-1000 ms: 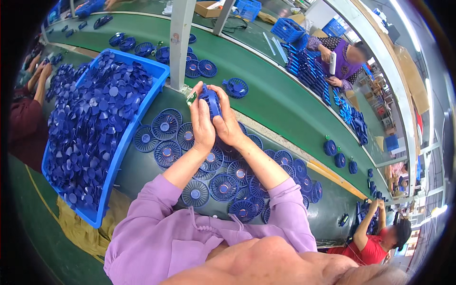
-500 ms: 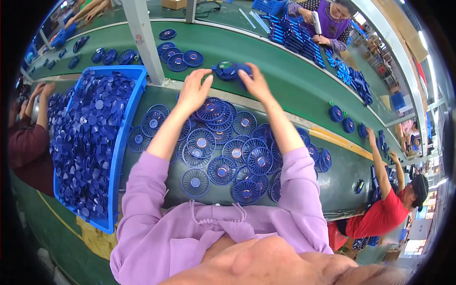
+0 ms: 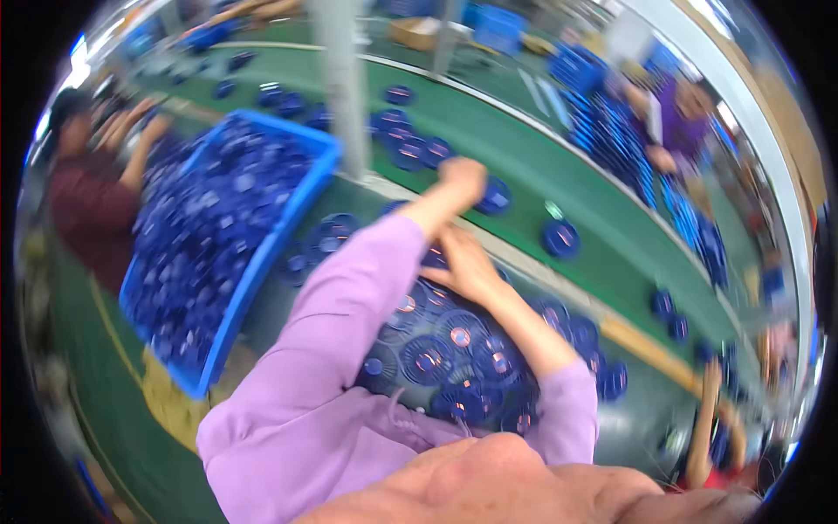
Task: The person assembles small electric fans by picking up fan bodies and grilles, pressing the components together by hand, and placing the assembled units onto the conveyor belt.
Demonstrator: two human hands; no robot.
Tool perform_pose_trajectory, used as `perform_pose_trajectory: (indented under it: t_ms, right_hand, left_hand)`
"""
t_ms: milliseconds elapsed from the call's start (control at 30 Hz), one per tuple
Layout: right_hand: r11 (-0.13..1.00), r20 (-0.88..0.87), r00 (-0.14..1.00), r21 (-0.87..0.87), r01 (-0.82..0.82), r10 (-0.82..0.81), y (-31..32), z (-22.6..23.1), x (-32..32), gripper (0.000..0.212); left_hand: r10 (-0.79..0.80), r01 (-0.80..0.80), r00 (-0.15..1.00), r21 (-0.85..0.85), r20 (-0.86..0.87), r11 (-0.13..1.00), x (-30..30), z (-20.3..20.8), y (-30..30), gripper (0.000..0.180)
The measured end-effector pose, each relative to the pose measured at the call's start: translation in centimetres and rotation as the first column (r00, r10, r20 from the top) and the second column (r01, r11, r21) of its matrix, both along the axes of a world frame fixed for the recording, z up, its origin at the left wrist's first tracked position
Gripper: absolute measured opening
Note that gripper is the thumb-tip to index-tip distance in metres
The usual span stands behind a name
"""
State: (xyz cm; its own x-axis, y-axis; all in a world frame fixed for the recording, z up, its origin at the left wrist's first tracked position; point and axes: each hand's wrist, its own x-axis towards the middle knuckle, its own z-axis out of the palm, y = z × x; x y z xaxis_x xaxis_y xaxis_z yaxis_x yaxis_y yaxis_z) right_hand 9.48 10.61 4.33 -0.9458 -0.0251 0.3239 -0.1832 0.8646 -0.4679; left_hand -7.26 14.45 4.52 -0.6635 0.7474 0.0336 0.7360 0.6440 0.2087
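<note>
My left hand (image 3: 463,181) is over the near edge of the green belt, blurred, its fingers curled. A round blue fan part (image 3: 495,196) lies right beside it; I cannot make out whether the fingers grip that part. Below, my right hand (image 3: 469,265) has its thumb and fingers apart around a dark blue fan grille (image 3: 434,255) at the far side of the pile; a firm hold does not show. Several round blue fan grilles (image 3: 428,360), spoked with a hub in the middle, lie overlapping on the table between my forearms.
A blue crate (image 3: 253,293) heaped with small blue plastic pieces stands at left, near a grey post (image 3: 340,87). More grilles (image 3: 408,150) and a part with a green top (image 3: 560,236) sit on the belt. Co-workers are at left, far right and across the belt.
The view has turned, and the scene sits further right and lower. My hands have parted: the left stays at the belt, while the right has drawn back to the grille pile.
</note>
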Motion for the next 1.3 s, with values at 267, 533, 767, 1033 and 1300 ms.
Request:
perform_pose_trajectory:
  t_ms: [267, 533, 767, 1033, 1300]
  right_hand:
    - [0.988, 0.033, 0.998, -0.145, 0.05, -0.045, -1.2, 3.1, 3.9, 0.054]
    - [0.988, -0.397, 0.905, -0.073, 0.139, -0.156, -1.2, 7.4, 3.9, 0.085]
    - [0.977, -0.348, 0.932, 0.145, 0.158, -0.099, -4.1, 6.3, 2.7, 0.095]
    - [0.977, -0.288, 0.957, 0.209, 0.037, 0.025, -6.9, 5.6, 3.6, 0.092]
    - [0.722, -0.158, 0.986, -0.688, -0.074, -0.049, -5.7, 0.2, 2.0, 0.065]
  left_hand:
    - [-0.051, 0.13, 0.987, 0.554, -0.155, 0.822, 1.7, -2.7, -3.7, 0.02]
    - [-0.263, -0.088, 0.954, 0.972, 0.146, 0.218, 3.8, 0.3, -11.0, 0.019]
    - [-0.879, -0.785, 0.18, 0.604, 0.441, 0.142, 8.1, 0.7, -16.1, 0.026]
    - [-0.88, -0.814, 0.082, 0.541, 0.468, 0.212, 11.1, 0.8, -19.6, 0.038]
    - [-0.049, -0.114, 0.992, 0.993, 0.113, -0.01, 15.7, 2.9, -20.0, 0.034]
